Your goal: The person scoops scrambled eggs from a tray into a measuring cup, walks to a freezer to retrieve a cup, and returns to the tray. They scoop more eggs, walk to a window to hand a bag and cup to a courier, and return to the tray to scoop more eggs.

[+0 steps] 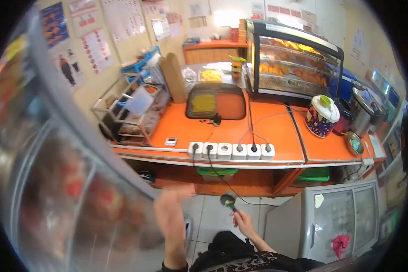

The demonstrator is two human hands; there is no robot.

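Observation:
My right hand (pixel 244 223) is wrapped round the handle of a small dark ladle (pixel 228 199), low in front of my body and over the floor. Some green shows in the round bowl of it. Raised on the other side, my left hand (pixel 170 206) is blurred by motion, with its fingers stretched out and nothing seen in them. It is nearest to the glass door of the tall display fridge (pixel 104 149) at my left.
An orange counter (pixel 272 122) runs ahead, bearing a lit food warmer (pixel 294 68), a two-part griddle (pixel 237 102), a row of sockets (pixel 224 150) and a patterned bucket (pixel 322 119). A rack (pixel 133 118) stands left. A chest freezer (pixel 299 217) stands low right; a black cable (pixel 231 188) hangs down.

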